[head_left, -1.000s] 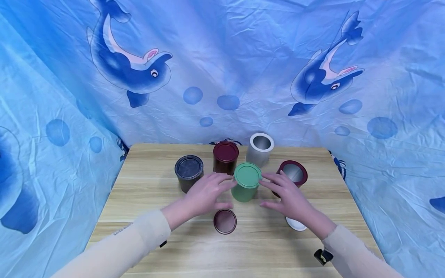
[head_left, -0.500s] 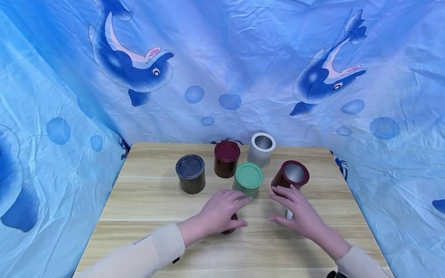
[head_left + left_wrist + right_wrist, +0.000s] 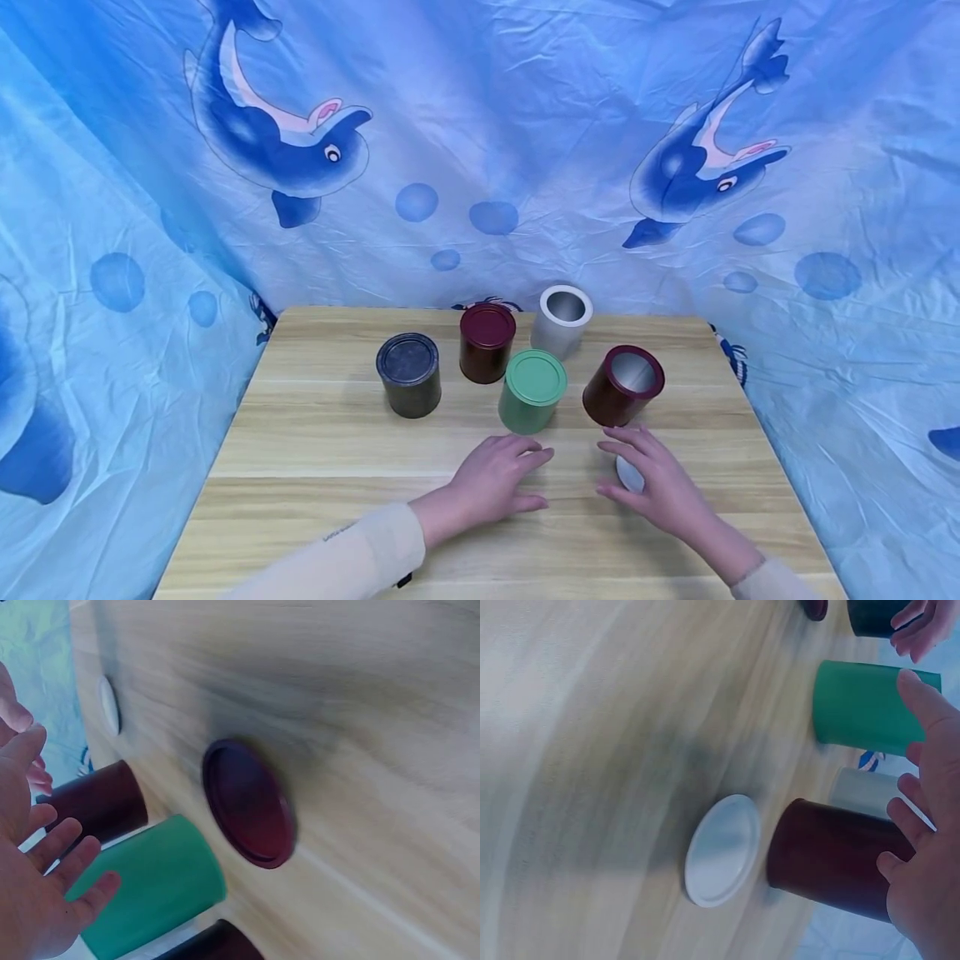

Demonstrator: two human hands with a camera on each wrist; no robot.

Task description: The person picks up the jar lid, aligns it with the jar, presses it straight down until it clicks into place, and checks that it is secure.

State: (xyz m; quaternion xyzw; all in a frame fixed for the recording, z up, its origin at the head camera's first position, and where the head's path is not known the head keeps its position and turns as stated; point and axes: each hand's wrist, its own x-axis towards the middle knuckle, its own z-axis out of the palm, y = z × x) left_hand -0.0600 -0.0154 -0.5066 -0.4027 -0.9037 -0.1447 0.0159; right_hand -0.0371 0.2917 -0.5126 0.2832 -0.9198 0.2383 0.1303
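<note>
My left hand [image 3: 491, 487] hovers over the table in front of the green lidded canister [image 3: 532, 396], its fingers loosely spread and holding nothing. Beneath it a loose dark red lid [image 3: 247, 802] lies flat; the head view has it hidden behind the hand. To the right, my right hand [image 3: 663, 492] also hovers with bent, spread fingers and nothing in them. A white lid [image 3: 724, 851] lies on the table below that hand, partly covered in the head view. Just beyond stands an open dark red canister [image 3: 618, 392]. Both hands are apart from the canisters.
Behind the green canister stand a dark red lidded canister [image 3: 487, 343] and an open silver-white one [image 3: 562, 321]. A black lidded canister [image 3: 410, 377] stands to the left. A blue dolphin-print curtain [image 3: 480, 150] surrounds the wooden table [image 3: 300, 450] at back and sides.
Both hands have left the sides of the green canister and drawn back toward me. The left hand now covers the dark red lid in the head view. The canisters stay put.
</note>
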